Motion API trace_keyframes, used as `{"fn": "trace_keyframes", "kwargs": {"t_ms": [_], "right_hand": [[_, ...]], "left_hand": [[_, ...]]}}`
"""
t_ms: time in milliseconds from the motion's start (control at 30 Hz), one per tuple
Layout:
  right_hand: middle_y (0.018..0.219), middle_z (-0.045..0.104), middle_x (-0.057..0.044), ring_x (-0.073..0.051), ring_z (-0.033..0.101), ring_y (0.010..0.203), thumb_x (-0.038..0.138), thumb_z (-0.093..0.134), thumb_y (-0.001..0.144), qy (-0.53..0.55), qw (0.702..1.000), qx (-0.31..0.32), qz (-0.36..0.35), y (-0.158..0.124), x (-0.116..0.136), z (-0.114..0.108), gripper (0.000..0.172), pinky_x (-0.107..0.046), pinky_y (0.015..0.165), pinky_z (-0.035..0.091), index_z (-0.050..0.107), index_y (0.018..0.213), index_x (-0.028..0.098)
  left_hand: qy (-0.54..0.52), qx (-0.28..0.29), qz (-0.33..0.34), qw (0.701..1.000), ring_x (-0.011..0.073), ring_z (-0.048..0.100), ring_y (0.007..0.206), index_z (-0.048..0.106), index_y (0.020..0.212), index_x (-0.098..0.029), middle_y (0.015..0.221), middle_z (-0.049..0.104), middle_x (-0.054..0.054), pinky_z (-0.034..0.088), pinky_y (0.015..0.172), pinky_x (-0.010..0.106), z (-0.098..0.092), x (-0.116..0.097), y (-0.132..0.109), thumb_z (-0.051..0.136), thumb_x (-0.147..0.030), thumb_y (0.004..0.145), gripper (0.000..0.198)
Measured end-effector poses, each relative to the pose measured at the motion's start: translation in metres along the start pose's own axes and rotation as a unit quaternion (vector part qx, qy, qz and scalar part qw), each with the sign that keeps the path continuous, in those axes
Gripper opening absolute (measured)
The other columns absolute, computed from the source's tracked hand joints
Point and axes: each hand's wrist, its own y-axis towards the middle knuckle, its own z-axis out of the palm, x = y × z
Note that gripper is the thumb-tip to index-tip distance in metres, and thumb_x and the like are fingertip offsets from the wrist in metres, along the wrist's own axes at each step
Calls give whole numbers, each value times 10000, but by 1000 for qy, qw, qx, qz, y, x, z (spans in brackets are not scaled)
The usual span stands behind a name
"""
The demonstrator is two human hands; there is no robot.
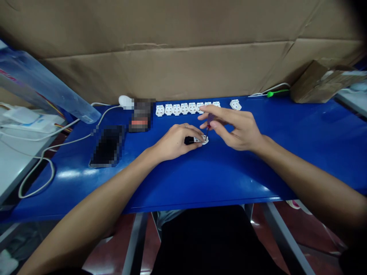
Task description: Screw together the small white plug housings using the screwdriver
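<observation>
On the blue table (258, 179), the left hand (174, 142) is curled over a white plug (204, 140), fingers pressing down and hiding most of it! The right hand (233, 128) hovers above, fingers spread around a red-handled screwdriver (210, 121), its tip at the plug; can't tell if they're pinching it. Beyond, a row of white plugs (185, 109) lines the far edge, blocked in part by those fingers. Off left, a blurred-out phone (108, 146) lies beside a white cable (65, 131).
</observation>
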Motion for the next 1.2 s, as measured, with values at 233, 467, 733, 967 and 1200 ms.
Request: {"fn": "trace_keyframes", "kwargs": {"t_ms": [233,467,733,967,1200], "right_hand": [[1116,901,-5,-190,855,818,298,807,1035,-21,998,-54,-25,2,1,-1,371,-350,797,782,822,1404,335],[1188,896,-24,-198,883,867,241,774,1045,6,998,-62,10,1,2,1,419,-342,826,782,789,1457,319],[1263,893,-22,-189,891,988,251,666,1113,29,1000,-8,1,2,3,-3,439,-351,930,774,752,1538,317],[981,920,18,-183,862,735,283,888,1006,-38,995,-93,-11,6,11,0,261,-338,746,755,889,1266,310],[1295,901,-31,-208,910,1054,212,662,1116,-8,1000,-19,3,3,13,-1,353,-360,997,763,806,1436,247]], "left_hand": [[11,4,-2,1000,263,835,1204,914,1154,-302,1270,888,37,641,1139,450,0,1,0,827,-272,1034,151],[17,4,3,1000,268,829,1228,917,1161,-306,1291,883,38,630,1143,456,1,3,0,818,-272,1042,159],[16,4,8,1000,265,829,1225,917,1155,-292,1269,887,44,632,1142,442,2,4,0,828,-260,1037,151],[22,7,10,1000,257,831,1189,914,1163,-280,1274,881,50,634,1128,439,1,2,-1,829,-242,1041,154],[26,7,7,1000,262,815,1217,908,1165,-283,1277,877,44,625,1137,452,2,2,-1,812,-241,1050,156]]}}
